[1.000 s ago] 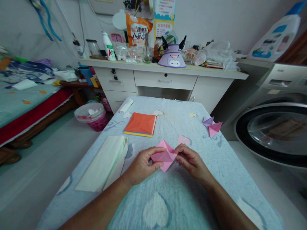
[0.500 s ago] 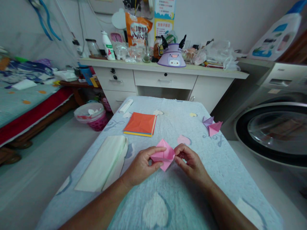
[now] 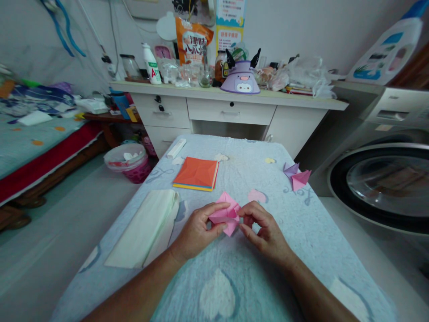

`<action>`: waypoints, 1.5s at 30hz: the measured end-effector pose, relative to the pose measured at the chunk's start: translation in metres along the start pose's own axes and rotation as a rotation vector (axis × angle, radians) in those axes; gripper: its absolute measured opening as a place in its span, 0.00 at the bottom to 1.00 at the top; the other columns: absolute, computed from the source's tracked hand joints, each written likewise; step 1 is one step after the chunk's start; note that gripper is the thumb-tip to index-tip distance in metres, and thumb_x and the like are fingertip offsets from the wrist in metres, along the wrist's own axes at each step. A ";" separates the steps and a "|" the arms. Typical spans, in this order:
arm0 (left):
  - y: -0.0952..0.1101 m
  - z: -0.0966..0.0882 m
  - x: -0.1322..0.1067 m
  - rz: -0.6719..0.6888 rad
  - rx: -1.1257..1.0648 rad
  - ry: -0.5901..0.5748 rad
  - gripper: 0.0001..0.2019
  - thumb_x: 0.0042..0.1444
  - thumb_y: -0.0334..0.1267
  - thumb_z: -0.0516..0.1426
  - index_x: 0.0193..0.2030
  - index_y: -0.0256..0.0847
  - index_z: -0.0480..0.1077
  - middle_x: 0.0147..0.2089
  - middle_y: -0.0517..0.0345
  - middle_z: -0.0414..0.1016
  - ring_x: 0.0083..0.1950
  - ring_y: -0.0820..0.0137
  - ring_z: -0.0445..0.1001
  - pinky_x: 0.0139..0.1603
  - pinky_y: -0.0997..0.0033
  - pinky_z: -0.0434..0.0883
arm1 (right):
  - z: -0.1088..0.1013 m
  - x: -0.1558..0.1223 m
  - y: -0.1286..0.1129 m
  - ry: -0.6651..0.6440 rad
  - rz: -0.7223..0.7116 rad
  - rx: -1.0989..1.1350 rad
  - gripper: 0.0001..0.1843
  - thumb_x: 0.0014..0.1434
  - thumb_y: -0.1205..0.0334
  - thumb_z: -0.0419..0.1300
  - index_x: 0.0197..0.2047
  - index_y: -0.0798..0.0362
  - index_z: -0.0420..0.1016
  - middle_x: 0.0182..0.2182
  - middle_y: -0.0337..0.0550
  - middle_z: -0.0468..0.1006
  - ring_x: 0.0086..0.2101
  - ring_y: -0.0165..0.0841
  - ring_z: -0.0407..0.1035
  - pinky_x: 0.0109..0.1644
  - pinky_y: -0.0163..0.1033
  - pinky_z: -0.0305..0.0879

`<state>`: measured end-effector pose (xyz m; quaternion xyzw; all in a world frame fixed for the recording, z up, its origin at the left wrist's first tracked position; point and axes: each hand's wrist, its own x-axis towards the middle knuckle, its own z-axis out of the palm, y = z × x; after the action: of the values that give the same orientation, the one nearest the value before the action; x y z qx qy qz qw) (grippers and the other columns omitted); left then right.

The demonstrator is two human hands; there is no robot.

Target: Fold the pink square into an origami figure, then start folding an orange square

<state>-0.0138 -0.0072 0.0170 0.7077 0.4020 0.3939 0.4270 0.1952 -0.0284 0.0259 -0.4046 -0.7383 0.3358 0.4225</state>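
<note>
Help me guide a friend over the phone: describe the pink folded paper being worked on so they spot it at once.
Find the table with the light blue cloth. Near its middle, the left hand and right hand pinch a pink folded paper between them. The pink and purple folded pieces by the right edge lie loose.

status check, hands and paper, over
Left hand and right hand both pinching the pink paper over the table. Paper part folded. Orange paper stack and white cloth lie apart, clear of both hands.
</note>
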 end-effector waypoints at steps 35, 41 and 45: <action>0.004 0.005 -0.002 0.214 0.180 0.018 0.16 0.55 0.30 0.60 0.51 0.44 0.69 0.47 0.57 0.76 0.48 0.70 0.74 0.50 0.71 0.70 | 0.009 -0.002 0.003 -0.008 -0.012 0.030 0.04 0.63 0.64 0.56 0.36 0.51 0.71 0.39 0.43 0.68 0.38 0.32 0.65 0.39 0.36 0.63; -0.002 0.006 -0.005 0.154 0.157 0.015 0.20 0.55 0.29 0.59 0.55 0.46 0.68 0.51 0.56 0.75 0.51 0.69 0.74 0.55 0.68 0.68 | 0.014 0.000 0.006 0.013 0.033 0.067 0.02 0.62 0.63 0.57 0.39 0.51 0.69 0.34 0.40 0.69 0.32 0.29 0.64 0.35 0.34 0.62; 0.000 0.010 -0.007 0.073 0.083 0.045 0.29 0.55 0.30 0.59 0.63 0.47 0.59 0.55 0.52 0.73 0.52 0.68 0.73 0.55 0.67 0.68 | 0.017 -0.002 0.008 0.051 0.114 0.127 0.06 0.61 0.62 0.59 0.42 0.51 0.67 0.32 0.38 0.69 0.30 0.28 0.63 0.34 0.33 0.62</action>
<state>-0.0071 -0.0161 0.0125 0.7301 0.4012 0.4081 0.3736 0.1835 -0.0290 0.0117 -0.4268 -0.6803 0.3949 0.4461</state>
